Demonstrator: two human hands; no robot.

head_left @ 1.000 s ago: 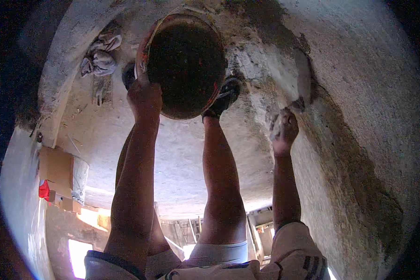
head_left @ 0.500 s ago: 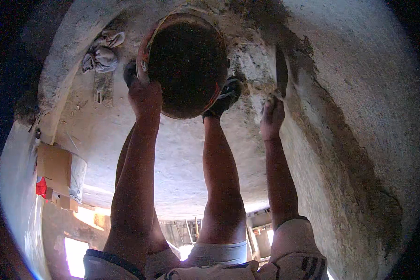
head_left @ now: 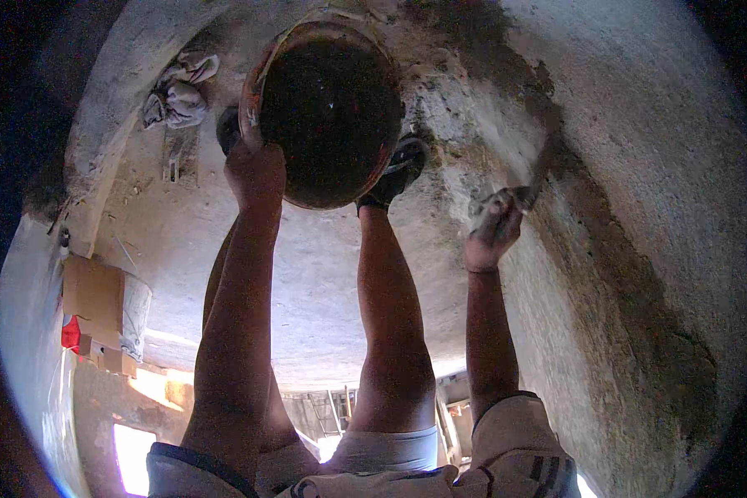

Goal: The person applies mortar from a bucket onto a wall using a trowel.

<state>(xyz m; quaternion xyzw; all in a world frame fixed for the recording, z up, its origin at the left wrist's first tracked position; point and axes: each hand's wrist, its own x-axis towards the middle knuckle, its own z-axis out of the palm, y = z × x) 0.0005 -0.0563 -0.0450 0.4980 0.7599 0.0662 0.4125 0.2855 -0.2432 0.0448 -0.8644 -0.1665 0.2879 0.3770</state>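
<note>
My left hand is closed on the near-left rim of a large round basin, which is tilted so its dark inside shows. What lies in it is too dark to make out. My right hand is wrapped round the handle of a trowel. The trowel's blade, smeared by motion, is close against the wall on the right; I cannot tell whether it touches. A dark damp band of plaster runs along that wall beside the blade.
My shoe stands on the floor just right of the basin. A crumpled cloth lies at the far left. Nearer on the left are a cardboard box and a whitish bucket-like container. Behind me a ladder leans.
My right hand has turned the trowel from pointing straight ahead to slanting right, toward the wall's dark band, and come slightly nearer. My left hand still holds the basin.
</note>
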